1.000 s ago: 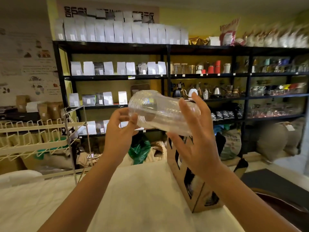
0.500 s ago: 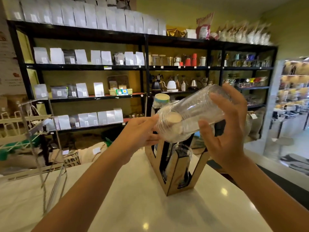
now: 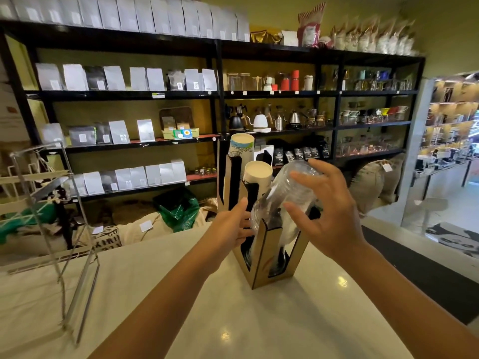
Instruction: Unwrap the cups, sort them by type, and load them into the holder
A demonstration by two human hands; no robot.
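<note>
Head view: a white glossy countertop (image 3: 233, 320) carries a tall brown cardboard cup holder (image 3: 261, 257) whose rear slots hold white paper cup stacks (image 3: 258, 174). Above its front slot tilts a stack of clear plastic cups (image 3: 282, 198), gripped by the right hand (image 3: 329, 211); the left hand (image 3: 230, 226) touches its lower rim, fingers loosely curled.

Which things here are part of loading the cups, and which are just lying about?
In the job: clear cup stack, wooden holder, paper cups already loaded, left hand, right hand.

Lying about: wire rack, shelf of bags, kettles, green bag.
</note>
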